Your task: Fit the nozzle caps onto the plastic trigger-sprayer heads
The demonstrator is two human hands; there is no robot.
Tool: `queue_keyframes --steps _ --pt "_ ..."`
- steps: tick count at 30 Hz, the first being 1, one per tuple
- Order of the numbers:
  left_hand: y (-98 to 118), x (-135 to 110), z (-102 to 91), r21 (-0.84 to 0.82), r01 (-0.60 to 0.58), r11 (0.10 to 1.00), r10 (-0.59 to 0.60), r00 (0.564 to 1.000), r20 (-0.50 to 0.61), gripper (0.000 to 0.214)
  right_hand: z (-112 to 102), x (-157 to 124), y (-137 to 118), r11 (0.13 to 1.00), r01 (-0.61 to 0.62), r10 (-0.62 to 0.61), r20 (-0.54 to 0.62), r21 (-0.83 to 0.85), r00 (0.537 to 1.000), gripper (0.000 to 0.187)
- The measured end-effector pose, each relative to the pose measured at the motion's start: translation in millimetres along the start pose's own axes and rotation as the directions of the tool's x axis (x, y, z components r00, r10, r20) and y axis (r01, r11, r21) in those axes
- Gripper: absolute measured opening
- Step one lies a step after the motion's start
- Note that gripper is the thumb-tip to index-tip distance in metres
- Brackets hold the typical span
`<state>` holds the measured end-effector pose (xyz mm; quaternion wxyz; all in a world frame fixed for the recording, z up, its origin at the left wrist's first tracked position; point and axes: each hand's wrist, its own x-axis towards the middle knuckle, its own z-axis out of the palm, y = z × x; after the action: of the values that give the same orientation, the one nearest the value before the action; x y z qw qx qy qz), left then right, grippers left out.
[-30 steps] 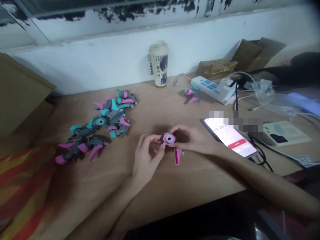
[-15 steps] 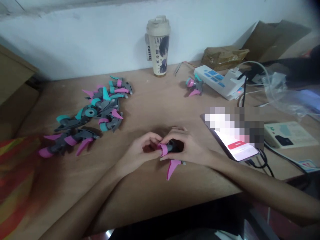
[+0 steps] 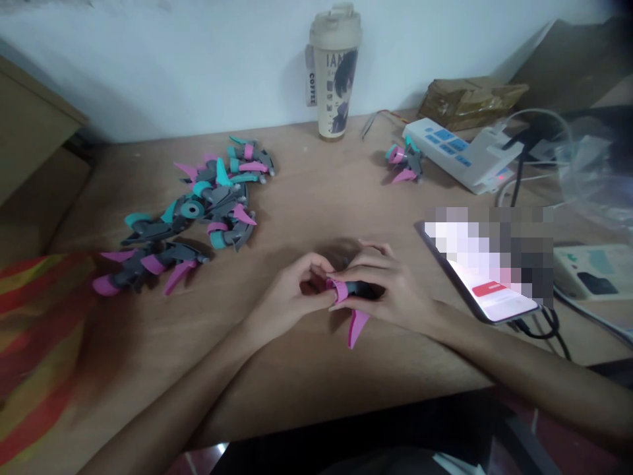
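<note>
Near the middle of the table (image 3: 306, 369), both hands grip one small pink-and-gray plastic piece (image 3: 357, 328). The left hand (image 3: 291, 290) pinches its pink ring (image 3: 340, 291) between thumb and fingers, from the left; the right hand (image 3: 398, 287) curls over the gray body from the right, thumb on the near side. A pink fin of the piece juts toward the near edge, below the right hand.

To the left and farther off lies a loose cluster of similar gray, pink and teal pieces (image 3: 217, 201), several touching or overlapping. Another such piece (image 3: 404, 161) sits alone at the far right, just beside a white power strip (image 3: 440, 148). A lidded cup (image 3: 336, 86) stands upright by the wall. Right of the hands, a lit phone (image 3: 499, 300) lies on the table, and a red-and-yellow striped cloth or bag (image 3: 44, 343) fills the near left.
</note>
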<state>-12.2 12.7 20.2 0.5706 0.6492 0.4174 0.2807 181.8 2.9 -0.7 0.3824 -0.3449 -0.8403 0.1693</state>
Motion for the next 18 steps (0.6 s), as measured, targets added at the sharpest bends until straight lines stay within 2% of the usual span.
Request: queue_keyframes --steps 4,10,18 --pt "-0.6 0.1 2.4 0.008 -0.002 1.0 0.002 1.0 -0.007 0.017 -0.9 -0.5 1.0 1.0 0.015 -0.015 0.004 -0.026 1.0 0.024" --pt "-1.7 0.0 5.5 0.025 0.016 1.0 -0.014 0.996 -0.092 0.025 0.4 -1.0 3.8 0.996 -0.01 0.011 0.005 -0.087 1.0 0.025" --pt "-10.2 -2.5 9.4 0.127 -0.041 0.991 0.058 0.99 -0.133 0.026 3.5 -1.8 5.7 0.99 0.006 -0.007 -0.012 -0.142 1.0 0.021"
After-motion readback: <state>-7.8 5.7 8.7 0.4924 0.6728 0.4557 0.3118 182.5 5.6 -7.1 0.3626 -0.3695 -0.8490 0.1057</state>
